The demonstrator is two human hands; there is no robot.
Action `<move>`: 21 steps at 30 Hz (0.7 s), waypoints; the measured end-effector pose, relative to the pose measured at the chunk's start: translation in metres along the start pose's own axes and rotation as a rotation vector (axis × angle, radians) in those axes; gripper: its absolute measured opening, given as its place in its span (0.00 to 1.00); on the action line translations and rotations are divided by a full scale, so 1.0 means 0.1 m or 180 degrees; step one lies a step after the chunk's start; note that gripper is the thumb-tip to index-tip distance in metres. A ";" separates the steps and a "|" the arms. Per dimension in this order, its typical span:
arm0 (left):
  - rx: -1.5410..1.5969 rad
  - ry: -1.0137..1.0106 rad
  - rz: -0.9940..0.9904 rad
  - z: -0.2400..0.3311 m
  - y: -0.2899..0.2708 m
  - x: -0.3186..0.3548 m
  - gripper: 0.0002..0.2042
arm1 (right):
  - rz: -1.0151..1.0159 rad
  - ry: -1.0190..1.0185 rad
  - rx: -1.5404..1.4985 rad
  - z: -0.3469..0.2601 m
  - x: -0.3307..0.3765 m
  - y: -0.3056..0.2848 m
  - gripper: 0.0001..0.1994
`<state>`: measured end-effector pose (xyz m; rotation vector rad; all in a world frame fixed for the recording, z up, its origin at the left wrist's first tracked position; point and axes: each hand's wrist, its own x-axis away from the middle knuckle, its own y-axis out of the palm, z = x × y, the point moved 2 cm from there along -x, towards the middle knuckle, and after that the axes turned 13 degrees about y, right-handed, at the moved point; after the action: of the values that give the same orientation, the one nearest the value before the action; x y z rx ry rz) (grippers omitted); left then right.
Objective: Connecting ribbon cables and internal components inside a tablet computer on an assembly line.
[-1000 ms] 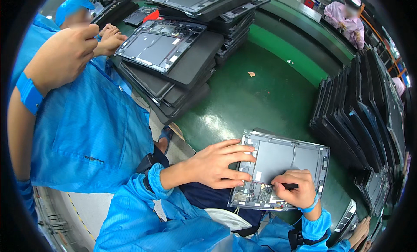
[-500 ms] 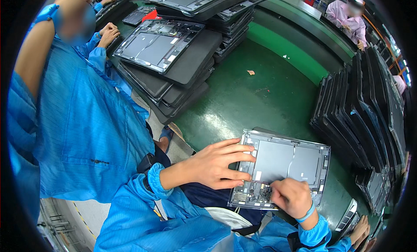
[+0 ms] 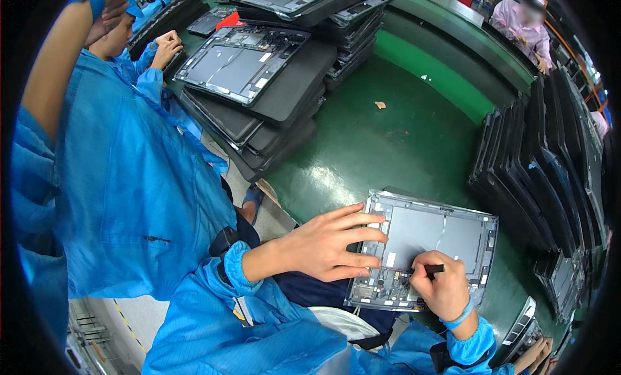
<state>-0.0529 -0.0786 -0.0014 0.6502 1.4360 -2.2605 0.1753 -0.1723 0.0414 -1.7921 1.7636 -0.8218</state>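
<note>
An opened tablet point(image 3: 420, 229) with a large grey battery area and a circuit board point(image 3: 394, 283) along its near side lies at the table's near edge. My left hand point(image 3: 323, 249) rests on its left edge, fingers spread and stretched out. Over the near part of the tablet, my right hand point(image 3: 447, 287) pinches a short black pen-like tool point(image 3: 435, 268). The tool's tip is hidden by my fingers, close to the circuit board, and I cannot tell whether it touches.
Stacked opened tablets and black trays point(image 3: 284, 97) stand at the back left. On the right, dark trays point(image 3: 517, 168) lean in a tall row. An orange-brown scrap point(image 3: 380, 105) lies on the green table point(image 3: 349, 148). Co-workers sit left, across and at lower right.
My right hand has turned and opened its grip to view, so the black tool now shows between the fingers. My left hand stays on the tablet. The whole view has shifted slightly.
</note>
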 end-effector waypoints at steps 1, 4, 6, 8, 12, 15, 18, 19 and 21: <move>-0.0048 -0.0017 -0.0027 0.01 -0.01 0.00 0.10 | 0.0008 0.0002 -0.0002 0.00 0.00 0.00 0.05; -0.0128 -0.0021 -0.0062 0.02 -0.01 0.01 0.10 | 0.0023 -0.0051 -0.0008 0.00 -0.02 0.01 0.04; -0.0157 0.0005 -0.0064 0.01 0.01 0.03 0.11 | 0.0040 -0.0102 -0.0002 0.01 -0.04 0.00 0.03; -0.0138 0.0051 0.0083 -0.01 0.04 0.04 0.11 | -0.0132 0.0004 -0.0270 0.04 -0.06 -0.02 0.02; 0.0039 0.0008 0.0517 0.04 0.03 0.05 0.12 | -0.0352 0.0330 -0.0897 0.19 -0.01 -0.06 0.01; 0.0037 0.0047 0.0592 0.06 0.04 0.12 0.12 | -0.0565 0.0171 -0.0847 0.09 -0.07 -0.01 0.02; 0.0070 0.0037 0.0591 0.08 0.01 0.09 0.09 | -0.0475 0.0034 -0.0642 0.09 -0.06 -0.03 0.02; 0.0079 0.0024 0.0597 0.07 0.01 0.08 0.09 | -0.0399 -0.0120 -0.0612 0.11 -0.05 -0.02 0.01; 0.0007 0.0160 0.0592 0.03 -0.01 0.05 0.08 | -0.0407 -0.0070 -0.0538 0.08 -0.07 -0.06 0.02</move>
<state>-0.0584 -0.0812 -0.0020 0.8116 1.3363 -2.1164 0.1857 -0.1654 0.0397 -2.0331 1.7649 -0.7174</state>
